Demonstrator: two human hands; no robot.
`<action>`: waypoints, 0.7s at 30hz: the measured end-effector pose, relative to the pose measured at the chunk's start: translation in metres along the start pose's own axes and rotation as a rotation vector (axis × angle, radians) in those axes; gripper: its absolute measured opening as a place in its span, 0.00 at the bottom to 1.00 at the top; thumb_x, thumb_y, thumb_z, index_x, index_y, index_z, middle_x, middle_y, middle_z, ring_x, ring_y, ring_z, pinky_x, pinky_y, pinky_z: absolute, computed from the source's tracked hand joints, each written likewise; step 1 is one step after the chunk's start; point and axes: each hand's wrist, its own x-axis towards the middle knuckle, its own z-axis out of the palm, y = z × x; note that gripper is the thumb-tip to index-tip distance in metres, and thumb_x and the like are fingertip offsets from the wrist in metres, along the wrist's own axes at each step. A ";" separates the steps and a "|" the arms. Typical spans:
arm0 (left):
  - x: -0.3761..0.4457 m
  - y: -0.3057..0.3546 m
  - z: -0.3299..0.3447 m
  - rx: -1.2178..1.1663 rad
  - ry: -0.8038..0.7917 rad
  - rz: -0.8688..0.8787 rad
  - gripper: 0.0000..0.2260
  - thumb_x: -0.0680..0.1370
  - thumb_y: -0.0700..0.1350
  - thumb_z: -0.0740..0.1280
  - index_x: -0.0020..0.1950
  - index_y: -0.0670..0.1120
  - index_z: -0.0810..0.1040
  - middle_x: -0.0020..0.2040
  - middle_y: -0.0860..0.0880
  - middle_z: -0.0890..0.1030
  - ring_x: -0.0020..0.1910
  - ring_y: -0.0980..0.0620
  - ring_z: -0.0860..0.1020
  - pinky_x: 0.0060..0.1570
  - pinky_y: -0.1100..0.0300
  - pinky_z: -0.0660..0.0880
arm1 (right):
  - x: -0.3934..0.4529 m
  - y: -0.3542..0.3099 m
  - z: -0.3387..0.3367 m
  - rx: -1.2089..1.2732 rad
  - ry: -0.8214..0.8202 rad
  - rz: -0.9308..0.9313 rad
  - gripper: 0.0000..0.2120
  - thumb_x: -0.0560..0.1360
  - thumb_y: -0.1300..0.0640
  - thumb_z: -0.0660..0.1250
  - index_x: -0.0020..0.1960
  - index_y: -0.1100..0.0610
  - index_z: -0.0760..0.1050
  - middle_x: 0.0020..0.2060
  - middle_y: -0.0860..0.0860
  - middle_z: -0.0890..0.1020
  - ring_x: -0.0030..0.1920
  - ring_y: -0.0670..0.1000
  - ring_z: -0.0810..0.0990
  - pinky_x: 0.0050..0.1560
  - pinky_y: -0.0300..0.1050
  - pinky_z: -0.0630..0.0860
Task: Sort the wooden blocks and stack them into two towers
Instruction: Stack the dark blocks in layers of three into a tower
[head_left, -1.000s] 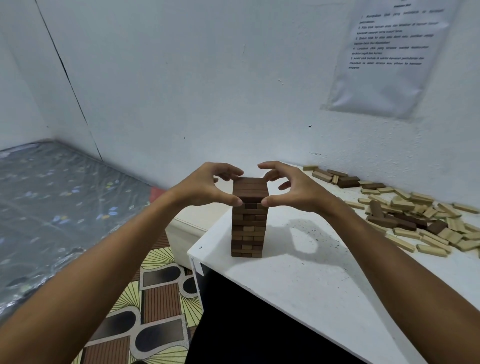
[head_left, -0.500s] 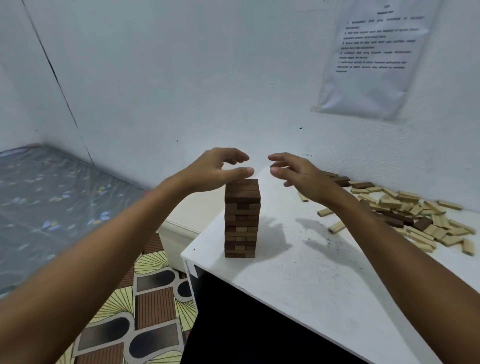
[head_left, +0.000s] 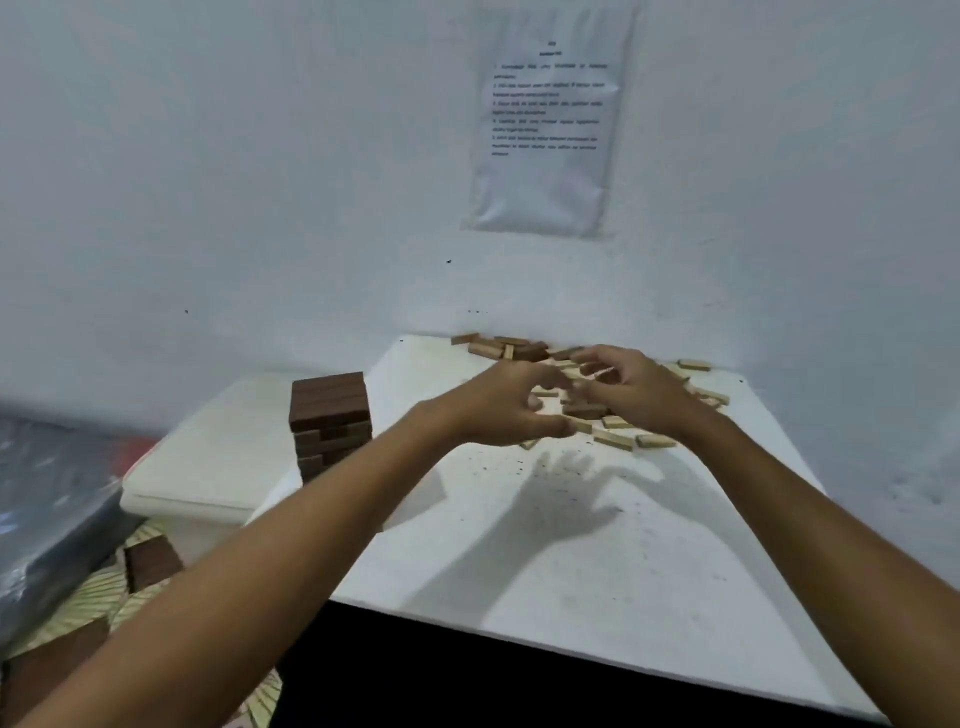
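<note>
**Hands leave the dark tower for the loose pile**

A second ago both hands pinched the top of the dark tower (head_left: 330, 422); now they have left it standing alone at the table's (head_left: 571, 561) left edge. The left hand (head_left: 506, 405) and right hand (head_left: 631, 387) hover over the scattered blocks (head_left: 613, 434) by the wall, fingers curled; motion blur hides whether either grips a block. No containers appear.

White table (head_left: 571, 545) bears dark tower (head_left: 330, 415), scattered, blurry blocks (head_left: 613, 439).
</note>
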 end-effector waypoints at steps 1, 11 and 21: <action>0.005 -0.007 0.019 0.018 -0.046 -0.038 0.24 0.75 0.54 0.71 0.69 0.47 0.73 0.68 0.48 0.75 0.65 0.50 0.72 0.60 0.59 0.69 | -0.007 0.015 -0.001 -0.024 0.011 0.045 0.13 0.76 0.55 0.70 0.60 0.50 0.76 0.55 0.48 0.80 0.57 0.49 0.79 0.53 0.43 0.76; 0.021 -0.050 0.131 0.251 -0.169 -0.248 0.27 0.80 0.64 0.50 0.74 0.51 0.64 0.79 0.45 0.55 0.79 0.43 0.46 0.73 0.34 0.42 | -0.047 0.115 0.037 -0.551 -0.199 0.320 0.29 0.82 0.40 0.51 0.79 0.50 0.53 0.79 0.52 0.49 0.79 0.54 0.47 0.77 0.55 0.45; 0.119 -0.095 0.080 -0.049 0.486 -0.379 0.12 0.75 0.49 0.69 0.54 0.44 0.83 0.49 0.48 0.84 0.48 0.49 0.80 0.47 0.56 0.76 | 0.022 0.129 -0.008 -0.260 0.169 0.167 0.15 0.77 0.51 0.66 0.63 0.53 0.78 0.58 0.51 0.81 0.55 0.51 0.79 0.54 0.46 0.74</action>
